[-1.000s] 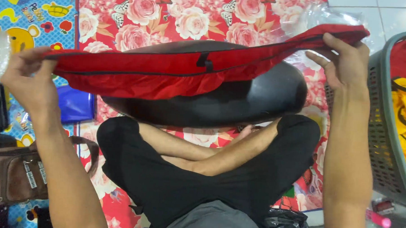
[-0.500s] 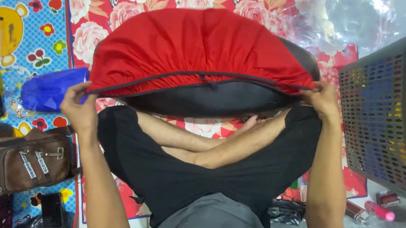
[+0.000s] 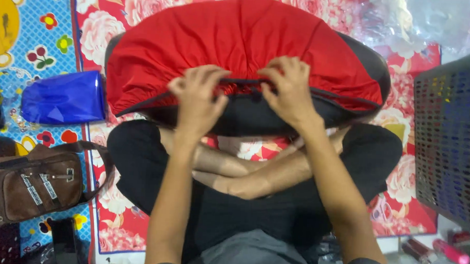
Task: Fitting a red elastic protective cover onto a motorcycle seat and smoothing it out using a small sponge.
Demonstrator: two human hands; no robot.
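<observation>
A red and black padded cover (image 3: 238,38) lies spread over my crossed legs and the floral mat, red side up with a black underside showing at its near edge. My left hand (image 3: 197,97) grips the gathered near edge at the middle. Close beside it, my right hand (image 3: 287,89) pinches the same edge. Both hands sit almost together at the centre of the hem. My black-trousered legs (image 3: 253,200) are crossed underneath.
A red floral mat (image 3: 407,205) covers the floor. A blue plastic packet (image 3: 64,97) lies left, with a brown sling bag (image 3: 32,185) below it. A grey perforated basket (image 3: 450,145) stands right. Clear plastic (image 3: 431,19) lies at top right. Small pink tubes (image 3: 449,251) lie bottom right.
Both hands have slid from the outer ends of the cover's edge inward to its middle. The cover has settled lower onto my legs.
</observation>
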